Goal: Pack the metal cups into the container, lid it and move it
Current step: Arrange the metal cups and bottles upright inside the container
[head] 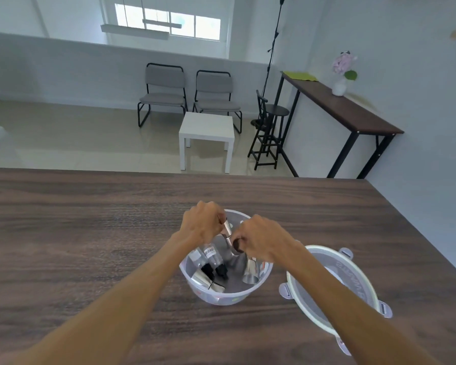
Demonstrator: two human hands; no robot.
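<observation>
A round clear plastic container (256, 287) stands on the wooden table, with several metal cups inside it: one (205, 280) lies at the lower left, another (250, 272) stands at the right. My left hand (201, 223) holds a metal cup (227, 229) over the container's far side. My right hand (258, 239) is closed on a second metal cup (238, 246) just beside it, above the container. The round lid (353, 277) with side clips lies on the table to the right, partly under my right forearm.
The brown wooden table (90, 233) stretches wide to the left and behind the container. Its right edge runs diagonally close to the lid. Beyond it are two chairs, a white side table (207, 127) and a dark console table.
</observation>
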